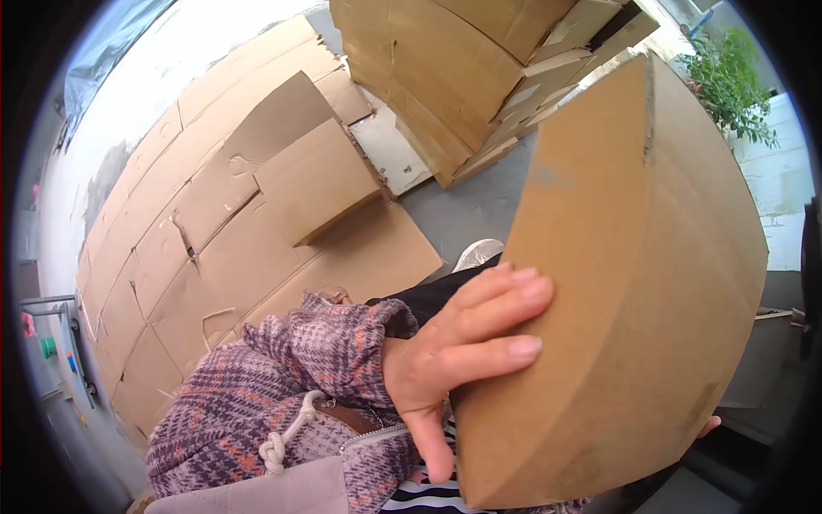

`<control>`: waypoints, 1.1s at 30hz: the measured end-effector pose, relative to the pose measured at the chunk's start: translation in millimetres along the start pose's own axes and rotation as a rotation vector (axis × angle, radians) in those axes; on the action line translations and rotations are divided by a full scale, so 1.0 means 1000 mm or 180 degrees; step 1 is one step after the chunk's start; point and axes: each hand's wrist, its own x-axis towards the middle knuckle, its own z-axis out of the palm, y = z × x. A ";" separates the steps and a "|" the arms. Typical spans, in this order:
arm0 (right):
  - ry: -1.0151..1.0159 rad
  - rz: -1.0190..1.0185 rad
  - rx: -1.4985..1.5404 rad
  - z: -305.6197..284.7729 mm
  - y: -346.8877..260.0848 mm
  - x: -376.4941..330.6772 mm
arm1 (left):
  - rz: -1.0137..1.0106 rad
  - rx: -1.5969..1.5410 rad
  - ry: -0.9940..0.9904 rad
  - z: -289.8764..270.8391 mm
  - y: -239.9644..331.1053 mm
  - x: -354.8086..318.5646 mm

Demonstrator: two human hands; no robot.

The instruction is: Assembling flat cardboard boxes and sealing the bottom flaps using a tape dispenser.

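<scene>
A large brown cardboard box (651, 283), folded along its creases, stands tilted in front of me on the right. My left hand (471, 343) lies against its near left face. The fingers are stretched out and the thumb points down, apart from the rest. Only the fingertips of my right hand (710, 426) show, curled round the lower right edge of the same box. The rest of that hand is hidden behind the cardboard. A plaid sleeve (342, 343) covers my left forearm.
Flattened cardboard sheets (223, 231) cover the floor to the left, with a folded cardboard piece (317, 180) lying on them. A tall stack of cardboard (437, 77) stands ahead. My shoe (478, 254) is beside grey floor. A green plant (732, 86) is far right, a metal cart (64, 343) far left.
</scene>
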 end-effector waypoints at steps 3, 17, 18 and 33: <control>-0.0553 0.0073 0.0009 0.048 0.008 0.005 | -0.0612 0.0461 0.0490 -0.064 0.022 -0.044; -0.3801 0.1912 -0.0839 0.253 0.298 0.048 | -0.1822 0.1895 0.2584 -0.326 0.030 -0.248; -0.3912 0.1893 -0.0526 0.254 0.322 0.050 | -0.1910 0.1901 0.2608 -0.330 0.015 -0.256; -0.3315 0.2299 -0.2436 0.192 0.445 0.025 | -0.3792 0.0449 0.4221 -0.350 -0.051 -0.240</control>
